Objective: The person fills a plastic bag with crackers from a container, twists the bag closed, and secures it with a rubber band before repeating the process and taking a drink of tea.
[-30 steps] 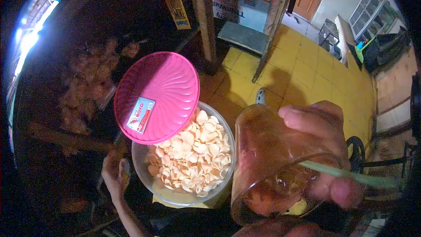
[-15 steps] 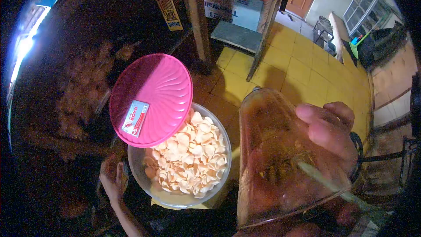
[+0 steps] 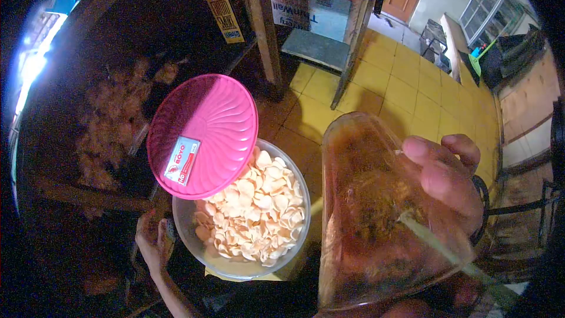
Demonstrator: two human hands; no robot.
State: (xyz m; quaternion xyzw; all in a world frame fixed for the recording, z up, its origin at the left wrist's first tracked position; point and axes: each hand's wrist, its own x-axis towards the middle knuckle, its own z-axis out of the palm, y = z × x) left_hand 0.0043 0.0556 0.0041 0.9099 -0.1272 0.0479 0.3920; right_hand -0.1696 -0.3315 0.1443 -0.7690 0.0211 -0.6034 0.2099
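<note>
The light is very uneven: the left side sinks into near-black with coarse speckled grain, while a narrow gap (image 3: 36, 62) at the upper left burns out to bluish-white glare; the yellow floor (image 3: 406, 88) is far better lit, with dark, soft-edged shadows falling across it; a diagonal shadow splits the pink lid (image 3: 220, 132) — its upper left dull, the rest vivid; the pale chips (image 3: 256, 215) catch strong light and look fairly crisp; the glass (image 3: 371, 200), close to the lens, is soft and hazy, as is the right hand (image 3: 450, 179) around it; wide-angle distortion bends the outer edges — the corners drop to black.
</note>
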